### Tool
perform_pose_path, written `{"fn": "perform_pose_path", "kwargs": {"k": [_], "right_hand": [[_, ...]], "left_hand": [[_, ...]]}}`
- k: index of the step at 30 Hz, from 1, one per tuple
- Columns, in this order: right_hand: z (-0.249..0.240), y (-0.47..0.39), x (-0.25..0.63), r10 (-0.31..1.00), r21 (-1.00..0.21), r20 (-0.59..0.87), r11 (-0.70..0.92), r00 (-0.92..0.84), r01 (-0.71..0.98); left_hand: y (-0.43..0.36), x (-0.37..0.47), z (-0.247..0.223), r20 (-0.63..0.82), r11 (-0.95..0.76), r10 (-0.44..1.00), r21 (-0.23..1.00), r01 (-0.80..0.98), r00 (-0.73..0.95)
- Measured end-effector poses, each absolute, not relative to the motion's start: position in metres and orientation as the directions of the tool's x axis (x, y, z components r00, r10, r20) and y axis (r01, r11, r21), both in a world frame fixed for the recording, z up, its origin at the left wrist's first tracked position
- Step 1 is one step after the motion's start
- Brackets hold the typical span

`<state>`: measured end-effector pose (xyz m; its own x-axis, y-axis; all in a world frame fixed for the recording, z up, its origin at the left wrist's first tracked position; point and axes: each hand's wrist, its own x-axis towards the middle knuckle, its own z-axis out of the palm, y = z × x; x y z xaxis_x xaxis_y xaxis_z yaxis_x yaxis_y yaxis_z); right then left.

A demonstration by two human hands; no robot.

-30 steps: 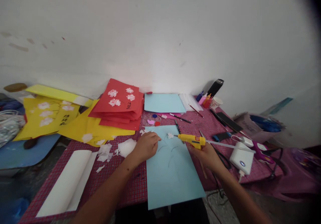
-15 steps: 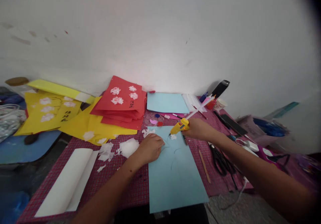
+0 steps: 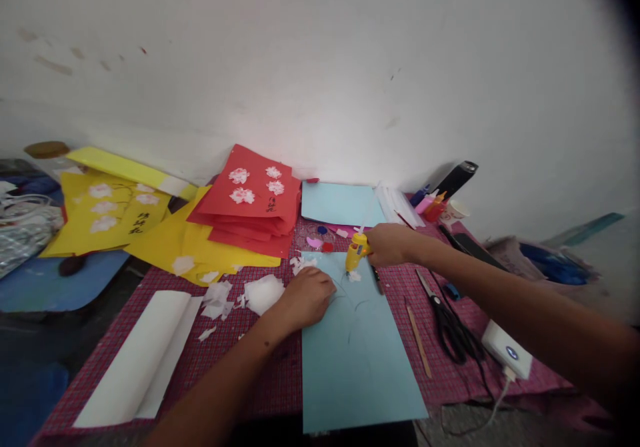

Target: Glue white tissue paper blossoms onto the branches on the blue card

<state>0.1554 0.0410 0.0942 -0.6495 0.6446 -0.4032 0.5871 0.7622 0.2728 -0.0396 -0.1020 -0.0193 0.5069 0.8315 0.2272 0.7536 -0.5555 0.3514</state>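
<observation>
Head view: right hand [image 3: 387,245] grips the glue gun [image 3: 355,252], tip down on the blue sheet [image 3: 357,347]; left hand [image 3: 306,297], at its nine o'clock, lies curled, pressing the sheet

I see light blue sheet [image 3: 360,347]: matt paper, smooth, faint pencil lines. Glue gun [image 3: 356,252]: yellow plastic, slight sheen. Table [image 3: 240,367] cover: woven cloth, red check, matt. Red sheets [image 3: 250,213] and yellow sheets [image 3: 165,247]: matt paper. White scraps [image 3: 263,292]: thin tissue, crinkled. I read scissors [image 3: 447,317] as dark, glossy handles. Power bank [image 3: 507,350]: smooth white plastic. Wall [image 3: 320,67]: rough, matt paint.
</observation>
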Motion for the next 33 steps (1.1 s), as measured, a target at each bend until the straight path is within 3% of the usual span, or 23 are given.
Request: {"fn": "perform_pose_path", "kwargs": {"k": [33], "right_hand": [[0.0853, 0.0427, 0.1574, 0.624, 0.253, -0.418, 0.778, -0.660, 0.575]], "left_hand": [[-0.1017, -0.0393, -0.0209, 0.228, -0.552, 0.834, 0.366, 0.749, 0.503]]}}
